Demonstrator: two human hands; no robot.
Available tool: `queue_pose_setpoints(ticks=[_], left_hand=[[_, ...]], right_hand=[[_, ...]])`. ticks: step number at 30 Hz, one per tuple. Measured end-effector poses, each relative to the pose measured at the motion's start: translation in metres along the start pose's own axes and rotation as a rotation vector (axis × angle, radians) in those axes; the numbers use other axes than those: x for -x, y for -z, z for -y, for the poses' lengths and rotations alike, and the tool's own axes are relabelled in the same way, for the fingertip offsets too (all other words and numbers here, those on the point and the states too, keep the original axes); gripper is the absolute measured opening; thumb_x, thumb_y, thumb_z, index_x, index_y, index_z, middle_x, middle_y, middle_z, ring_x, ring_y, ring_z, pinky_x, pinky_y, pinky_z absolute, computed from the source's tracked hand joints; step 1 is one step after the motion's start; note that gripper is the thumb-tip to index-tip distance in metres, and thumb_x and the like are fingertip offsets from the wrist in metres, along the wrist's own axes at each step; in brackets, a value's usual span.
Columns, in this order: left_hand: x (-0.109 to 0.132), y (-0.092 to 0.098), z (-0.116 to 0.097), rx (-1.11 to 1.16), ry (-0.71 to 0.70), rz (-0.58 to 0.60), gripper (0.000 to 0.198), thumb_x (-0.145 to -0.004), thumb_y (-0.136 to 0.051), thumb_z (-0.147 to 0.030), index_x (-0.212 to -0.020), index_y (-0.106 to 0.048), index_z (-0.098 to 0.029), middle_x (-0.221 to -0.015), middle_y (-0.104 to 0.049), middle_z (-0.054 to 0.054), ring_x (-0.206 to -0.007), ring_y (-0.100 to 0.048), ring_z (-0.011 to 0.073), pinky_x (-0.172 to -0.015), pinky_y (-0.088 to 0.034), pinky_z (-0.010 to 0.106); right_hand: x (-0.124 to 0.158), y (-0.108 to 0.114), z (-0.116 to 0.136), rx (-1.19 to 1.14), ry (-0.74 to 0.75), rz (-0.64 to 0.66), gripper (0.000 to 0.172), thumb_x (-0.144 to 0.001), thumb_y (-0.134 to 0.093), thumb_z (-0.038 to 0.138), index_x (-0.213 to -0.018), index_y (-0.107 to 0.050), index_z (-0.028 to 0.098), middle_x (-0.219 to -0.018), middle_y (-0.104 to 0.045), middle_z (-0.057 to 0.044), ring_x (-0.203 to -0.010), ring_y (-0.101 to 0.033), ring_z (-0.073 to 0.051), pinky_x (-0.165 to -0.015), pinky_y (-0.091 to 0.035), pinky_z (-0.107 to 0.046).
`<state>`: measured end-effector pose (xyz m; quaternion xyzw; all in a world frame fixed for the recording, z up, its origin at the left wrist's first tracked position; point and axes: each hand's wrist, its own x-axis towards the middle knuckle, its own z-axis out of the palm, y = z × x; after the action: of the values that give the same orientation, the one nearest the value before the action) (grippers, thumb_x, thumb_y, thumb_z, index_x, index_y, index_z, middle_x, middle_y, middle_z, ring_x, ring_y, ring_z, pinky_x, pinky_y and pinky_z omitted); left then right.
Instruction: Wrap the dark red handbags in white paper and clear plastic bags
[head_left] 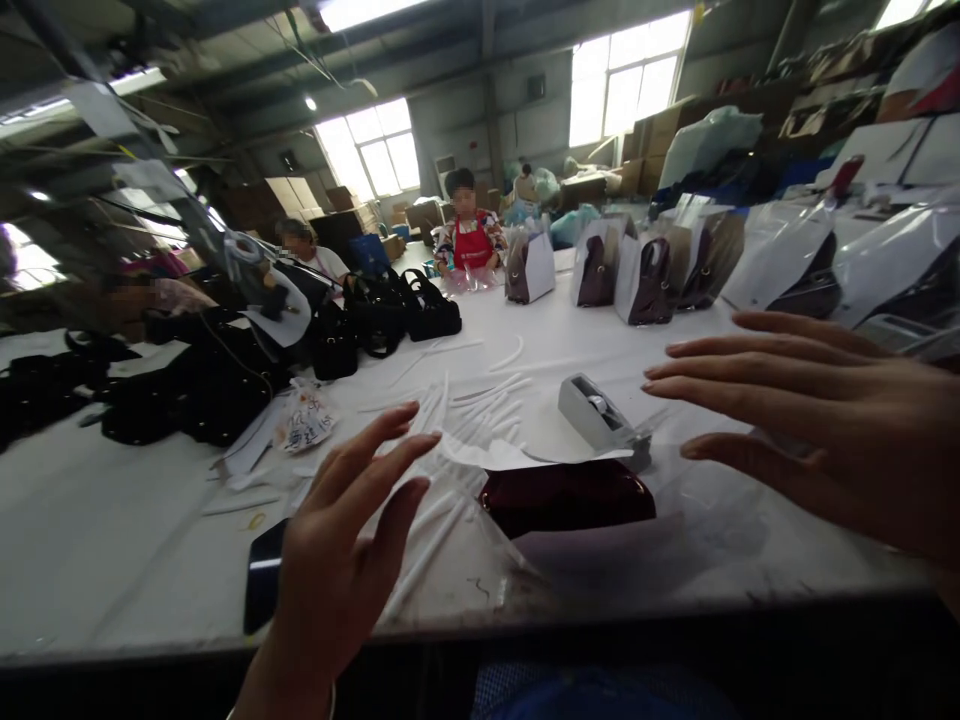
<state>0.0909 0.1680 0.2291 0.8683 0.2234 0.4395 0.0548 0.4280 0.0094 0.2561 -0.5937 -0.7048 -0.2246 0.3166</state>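
Left grip (346, 535) and right grip (832, 425) wide, angled inward, dark-red item (571, 498) between them.

Black handbags (431, 315) crowd the left; across, someone (471, 245) wears a red apron (471, 250), cardboard boxes (292, 195) behind.

Glossy dark red article (570, 497) lies lengthwise near the front edge of the white table (150, 560), translucent plastic (600, 550) about it, white sheet (517, 457) along its far side.
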Motion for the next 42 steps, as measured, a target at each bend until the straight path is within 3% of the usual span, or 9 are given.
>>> queue_pose_setpoints(ticks=[3,7,12,16,22,28,35,38,42], left_hand=[[0.005,-0.005,0.021,0.171,0.18,0.082,0.042,-0.096,-0.058,-0.03,-0.138,-0.056,-0.031,-0.142,-0.057,0.007,-0.127,-0.057,0.0259,-0.101,-0.053,0.038],[0.007,-0.02,0.04,0.477,0.398,0.158,0.06,-0.091,-0.066,-0.038,-0.146,-0.045,-0.03,-0.132,-0.064,0.008,-0.111,-0.066,0.0222,-0.084,-0.057,0.03],[-0.001,-0.042,0.054,0.529,0.458,0.142,0.032,-0.081,-0.076,-0.04,-0.109,-0.075,-0.024,-0.102,-0.076,0.005,-0.09,-0.069,0.0187,-0.073,-0.054,0.025],[-0.003,-0.052,0.064,0.631,0.502,0.054,0.023,-0.076,-0.081,-0.039,-0.091,-0.079,-0.022,-0.092,-0.078,0.005,-0.088,-0.072,0.0208,-0.081,-0.055,0.029],[-0.015,-0.061,0.075,0.732,0.464,-0.016,0.023,-0.077,-0.081,-0.038,-0.09,-0.078,-0.019,-0.09,-0.077,0.005,-0.087,-0.071,0.0191,-0.081,-0.055,0.028],[-0.047,-0.068,0.073,0.787,0.35,-0.062,0.018,-0.079,-0.079,-0.035,-0.09,-0.077,-0.021,-0.09,-0.075,0.003,-0.086,-0.069,0.0152,-0.078,-0.053,0.023],[-0.1,-0.057,0.055,0.727,0.093,0.041,0.017,-0.082,-0.076,-0.035,-0.09,-0.076,-0.02,-0.088,-0.074,0.004,-0.084,-0.067,0.0154,-0.079,-0.052,0.026],[-0.119,-0.051,0.047,0.757,0.019,0.111,0.021,-0.081,-0.077,-0.037,-0.089,-0.076,-0.018,-0.085,-0.073,0.005,-0.082,-0.067,0.017,-0.079,-0.054,0.029],[-0.138,-0.049,0.04,0.871,0.015,0.152,0.026,-0.075,-0.082,-0.04,-0.085,-0.076,-0.016,-0.082,-0.073,0.005,-0.079,-0.067,0.0171,-0.079,-0.056,0.031]], right_hand=[[-0.016,-0.002,-0.009,0.036,0.183,0.153,0.041,-0.096,-0.053,0.051,-0.136,-0.059,0.043,-0.13,-0.066,0.004,-0.118,-0.063,-0.028,-0.108,-0.047,-0.048],[-0.038,-0.011,-0.001,-0.118,0.146,0.279,0.033,-0.099,-0.053,0.043,-0.128,-0.065,0.034,-0.127,-0.069,0.0,-0.115,-0.065,-0.023,-0.097,-0.054,-0.036],[-0.077,-0.032,0.027,-0.236,0.193,0.454,0.035,-0.099,-0.054,0.042,-0.127,-0.067,0.025,-0.126,-0.069,-0.004,-0.114,-0.065,-0.023,-0.098,-0.051,-0.033],[-0.098,-0.048,0.033,-0.269,0.225,0.492,0.033,-0.1,-0.053,0.037,-0.126,-0.068,0.025,-0.123,-0.07,-0.004,-0.111,-0.067,-0.021,-0.097,-0.051,-0.031],[-0.125,-0.067,0.04,-0.296,0.284,0.493,0.031,-0.1,-0.051,0.022,-0.125,-0.068,0.021,-0.12,-0.071,-0.005,-0.107,-0.068,-0.018,-0.094,-0.05,-0.028],[-0.142,-0.063,0.03,-0.216,0.253,0.481,0.029,-0.099,-0.055,0.025,-0.123,-0.069,0.019,-0.115,-0.074,-0.007,-0.104,-0.07,-0.02,-0.091,-0.052,-0.03],[-0.135,-0.049,0.017,-0.218,0.259,0.334,0.043,-0.098,-0.05,0.011,-0.14,-0.055,0.02,-0.123,-0.07,-0.007,-0.102,-0.07,-0.016,-0.09,-0.055,-0.027],[-0.138,-0.039,0.017,-0.045,0.408,0.202,0.06,-0.096,-0.049,0.003,-0.15,-0.041,0.027,-0.145,-0.055,-0.007,-0.116,-0.065,-0.018,-0.093,-0.057,-0.032],[-0.146,-0.026,0.02,0.23,0.743,0.132,0.061,-0.098,-0.044,0.0,-0.148,-0.043,0.036,-0.154,-0.044,-0.001,-0.139,-0.044,-0.021,-0.109,-0.048,-0.045]])
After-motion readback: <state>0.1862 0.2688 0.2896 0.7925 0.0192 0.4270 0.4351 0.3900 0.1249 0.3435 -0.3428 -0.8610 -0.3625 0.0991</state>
